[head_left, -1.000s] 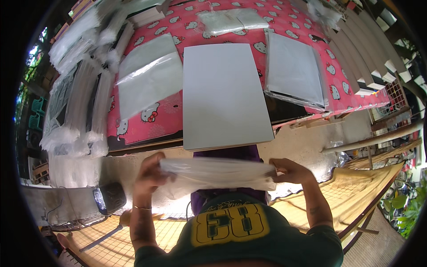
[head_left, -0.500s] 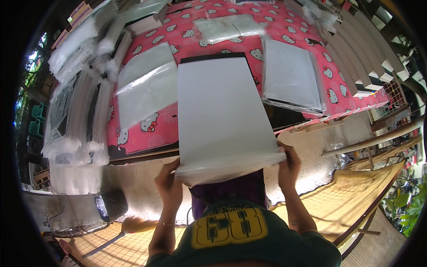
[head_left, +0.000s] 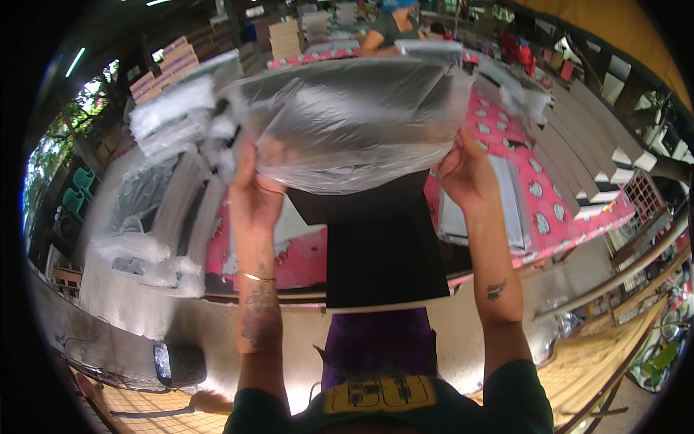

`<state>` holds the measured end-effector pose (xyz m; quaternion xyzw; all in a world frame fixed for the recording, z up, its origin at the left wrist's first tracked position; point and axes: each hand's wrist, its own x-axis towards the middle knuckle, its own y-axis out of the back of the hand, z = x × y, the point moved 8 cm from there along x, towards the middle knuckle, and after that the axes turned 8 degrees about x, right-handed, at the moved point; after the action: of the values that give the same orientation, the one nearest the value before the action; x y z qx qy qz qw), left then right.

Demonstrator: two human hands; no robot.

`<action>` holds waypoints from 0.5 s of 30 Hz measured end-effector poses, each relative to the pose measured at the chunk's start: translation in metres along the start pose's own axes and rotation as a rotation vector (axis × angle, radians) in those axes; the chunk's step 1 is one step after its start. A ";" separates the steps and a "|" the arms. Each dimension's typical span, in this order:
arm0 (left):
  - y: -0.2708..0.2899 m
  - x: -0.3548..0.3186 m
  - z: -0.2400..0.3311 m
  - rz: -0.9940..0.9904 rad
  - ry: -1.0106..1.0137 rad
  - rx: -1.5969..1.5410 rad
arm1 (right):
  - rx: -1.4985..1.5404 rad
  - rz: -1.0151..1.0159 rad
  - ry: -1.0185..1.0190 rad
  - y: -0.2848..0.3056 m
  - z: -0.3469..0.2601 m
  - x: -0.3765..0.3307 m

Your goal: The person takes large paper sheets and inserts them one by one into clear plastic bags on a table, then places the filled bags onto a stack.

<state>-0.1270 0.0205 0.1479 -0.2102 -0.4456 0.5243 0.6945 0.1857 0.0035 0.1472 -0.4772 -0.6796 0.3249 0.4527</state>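
Observation:
A clear plastic bag [head_left: 354, 119] is raised in front of me, its wide near edge stretched between both hands. My left hand [head_left: 256, 194] pinches the bag's left corner, thumb up. At the right corner my right hand [head_left: 466, 172] grips the same plastic with bent fingers. Below it a flat black board [head_left: 387, 260] lies on the table and reaches to its near edge. Another black piece shows under the bag's lower edge; whether it is inside the bag I cannot tell. To the right, a plastic-wrapped pale stack [head_left: 510, 202] is partly behind my right forearm.
A pink patterned cloth [head_left: 538, 159] covers the table. Plastic-wrapped bundles [head_left: 155, 210] pile up at the left, long grey-brown stacks [head_left: 600, 137] at the right. Across the table is another person [head_left: 390, 32]. A broom [head_left: 210, 401] lies on the floor at lower left.
Both hands have moved up and away from me, lifting the plastic from the near table edge. The white sheet is no longer visible; a black board shows in its place.

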 end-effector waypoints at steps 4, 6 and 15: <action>0.084 0.012 -0.050 0.169 0.150 -0.092 | 0.064 0.261 0.010 0.067 0.030 0.026; 0.119 0.000 -0.076 0.287 0.194 -0.142 | 0.049 0.412 -0.011 0.118 0.042 0.015; 0.183 -0.045 -0.077 0.209 0.168 1.348 | -0.792 0.429 0.004 0.201 0.060 -0.023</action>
<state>-0.1636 0.0592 -0.0482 0.1858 0.0560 0.7333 0.6516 0.2042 0.0486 -0.0580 -0.7444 -0.6363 0.1255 0.1588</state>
